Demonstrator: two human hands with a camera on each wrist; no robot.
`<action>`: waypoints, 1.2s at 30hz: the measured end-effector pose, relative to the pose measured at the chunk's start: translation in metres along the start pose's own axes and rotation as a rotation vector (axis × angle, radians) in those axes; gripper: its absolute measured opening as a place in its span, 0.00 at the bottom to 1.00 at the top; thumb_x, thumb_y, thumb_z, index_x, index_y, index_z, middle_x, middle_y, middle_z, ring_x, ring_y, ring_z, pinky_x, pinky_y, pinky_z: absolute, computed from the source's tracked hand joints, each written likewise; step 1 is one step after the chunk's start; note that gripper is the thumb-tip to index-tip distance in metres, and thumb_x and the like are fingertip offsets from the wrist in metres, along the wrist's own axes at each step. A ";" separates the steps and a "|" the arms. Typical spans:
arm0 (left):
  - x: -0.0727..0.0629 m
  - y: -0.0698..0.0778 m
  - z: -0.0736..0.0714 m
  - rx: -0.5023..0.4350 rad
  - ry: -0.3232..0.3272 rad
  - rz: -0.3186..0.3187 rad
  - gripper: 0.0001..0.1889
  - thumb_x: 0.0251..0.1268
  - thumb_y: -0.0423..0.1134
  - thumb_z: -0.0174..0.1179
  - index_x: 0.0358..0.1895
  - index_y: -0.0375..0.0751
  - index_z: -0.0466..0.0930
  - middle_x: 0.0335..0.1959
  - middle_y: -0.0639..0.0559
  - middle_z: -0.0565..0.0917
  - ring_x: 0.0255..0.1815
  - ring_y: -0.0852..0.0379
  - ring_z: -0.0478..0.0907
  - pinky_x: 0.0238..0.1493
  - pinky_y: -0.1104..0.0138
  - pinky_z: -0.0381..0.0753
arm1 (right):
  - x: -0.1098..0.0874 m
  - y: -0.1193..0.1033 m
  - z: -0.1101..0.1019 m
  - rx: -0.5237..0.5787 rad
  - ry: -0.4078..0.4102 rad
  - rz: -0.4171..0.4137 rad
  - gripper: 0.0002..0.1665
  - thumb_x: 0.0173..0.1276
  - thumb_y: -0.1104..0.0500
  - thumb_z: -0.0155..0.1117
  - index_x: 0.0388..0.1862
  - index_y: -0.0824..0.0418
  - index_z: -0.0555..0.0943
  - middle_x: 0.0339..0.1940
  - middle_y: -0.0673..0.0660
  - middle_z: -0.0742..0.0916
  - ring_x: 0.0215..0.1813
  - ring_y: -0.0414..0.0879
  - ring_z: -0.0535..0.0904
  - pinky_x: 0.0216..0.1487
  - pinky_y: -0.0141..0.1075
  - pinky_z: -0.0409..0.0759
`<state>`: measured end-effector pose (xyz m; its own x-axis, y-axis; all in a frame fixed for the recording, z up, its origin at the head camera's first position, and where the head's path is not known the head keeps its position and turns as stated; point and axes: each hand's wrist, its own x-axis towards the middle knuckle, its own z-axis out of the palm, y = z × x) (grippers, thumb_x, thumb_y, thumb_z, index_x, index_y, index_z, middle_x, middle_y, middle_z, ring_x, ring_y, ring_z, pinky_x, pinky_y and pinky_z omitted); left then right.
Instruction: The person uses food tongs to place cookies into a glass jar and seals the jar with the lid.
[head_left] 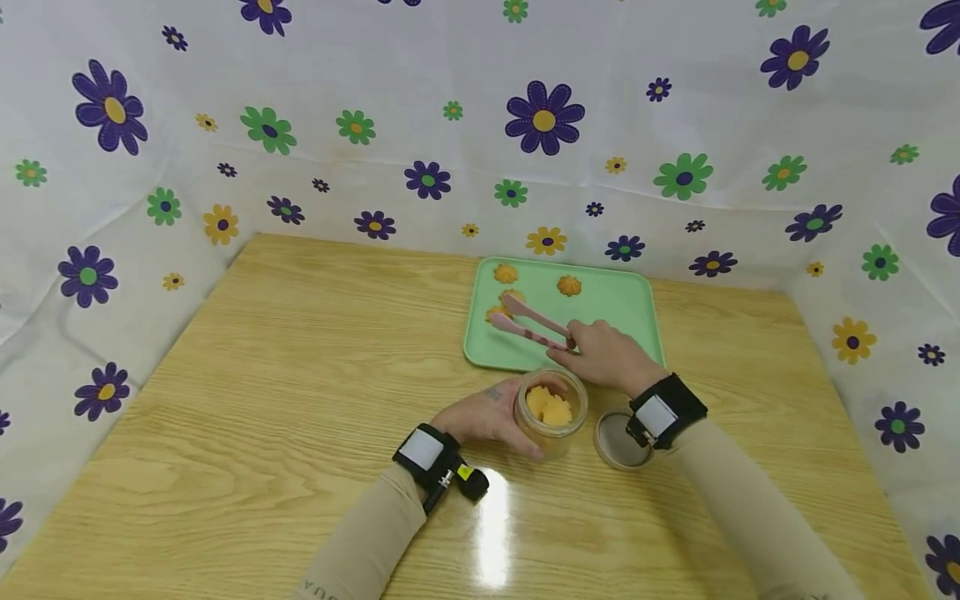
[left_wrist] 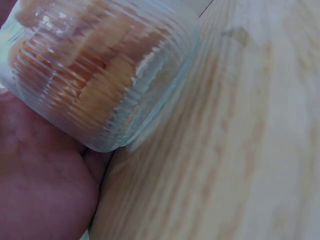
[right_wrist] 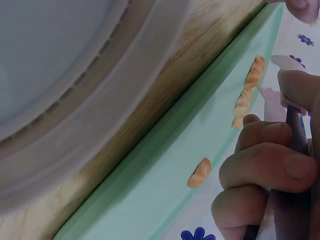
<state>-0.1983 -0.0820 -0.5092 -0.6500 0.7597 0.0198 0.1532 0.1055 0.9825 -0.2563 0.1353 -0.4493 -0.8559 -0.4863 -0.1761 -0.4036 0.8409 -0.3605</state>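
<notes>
My left hand (head_left: 487, 414) grips a clear ribbed glass jar (head_left: 552, 440) that has no lid on and holds several golden cookies (head_left: 555, 410). In the left wrist view, the palm lies along the jar's side (left_wrist: 110, 100), low over the wooden table. My right hand (head_left: 609, 356) holds pink tongs (head_left: 531, 314) by their arms, pointing left across a mint-green tray (head_left: 607, 308). The tong tips are spread, over two piped cookies (head_left: 495, 313) at the tray's left side. Farther back on the tray lie another cookie (head_left: 506, 272) and one more (head_left: 569, 286).
A round jar lid (head_left: 622, 439) lies on the wooden table (head_left: 315, 375) right of the jar, below my right wrist, and looms large in the right wrist view. Behind the tray hangs a white flowered cloth (head_left: 465, 75), which also lines both sides.
</notes>
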 end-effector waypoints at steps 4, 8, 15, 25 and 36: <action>0.001 0.002 0.001 -0.034 -0.005 -0.010 0.48 0.41 0.26 0.81 0.71 0.45 0.68 0.67 0.52 0.75 0.70 0.60 0.68 0.77 0.63 0.62 | 0.006 0.000 0.001 -0.018 -0.010 0.025 0.26 0.76 0.41 0.58 0.46 0.65 0.79 0.29 0.57 0.82 0.26 0.46 0.74 0.23 0.35 0.66; 0.000 0.004 0.002 -0.076 -0.009 -0.027 0.47 0.42 0.25 0.80 0.71 0.44 0.69 0.67 0.52 0.75 0.69 0.61 0.69 0.76 0.64 0.62 | 0.010 0.002 0.001 -0.046 -0.025 0.062 0.26 0.76 0.40 0.58 0.46 0.64 0.78 0.31 0.58 0.83 0.27 0.47 0.76 0.24 0.36 0.70; 0.000 0.005 0.002 -0.107 -0.019 -0.012 0.49 0.40 0.22 0.79 0.72 0.41 0.67 0.68 0.48 0.74 0.70 0.59 0.68 0.77 0.63 0.62 | 0.014 0.002 0.004 -0.080 -0.040 0.076 0.27 0.76 0.38 0.57 0.47 0.62 0.78 0.34 0.59 0.84 0.30 0.49 0.78 0.27 0.39 0.74; -0.001 0.006 0.001 -0.123 -0.018 -0.019 0.49 0.41 0.22 0.78 0.72 0.41 0.66 0.69 0.47 0.74 0.71 0.59 0.68 0.77 0.63 0.61 | 0.015 -0.005 0.007 -0.124 -0.028 0.057 0.26 0.76 0.38 0.57 0.48 0.61 0.78 0.35 0.59 0.85 0.33 0.50 0.80 0.32 0.44 0.80; -0.002 0.006 0.000 -0.095 -0.005 -0.067 0.50 0.41 0.24 0.80 0.73 0.46 0.67 0.68 0.53 0.74 0.70 0.60 0.68 0.76 0.63 0.63 | 0.013 -0.016 0.005 -0.136 -0.039 0.039 0.19 0.78 0.42 0.57 0.42 0.57 0.79 0.29 0.54 0.82 0.30 0.48 0.77 0.29 0.40 0.75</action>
<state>-0.1960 -0.0823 -0.5033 -0.6525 0.7563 -0.0468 0.0386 0.0949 0.9947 -0.2594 0.1145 -0.4505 -0.8595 -0.4592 -0.2244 -0.4125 0.8825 -0.2259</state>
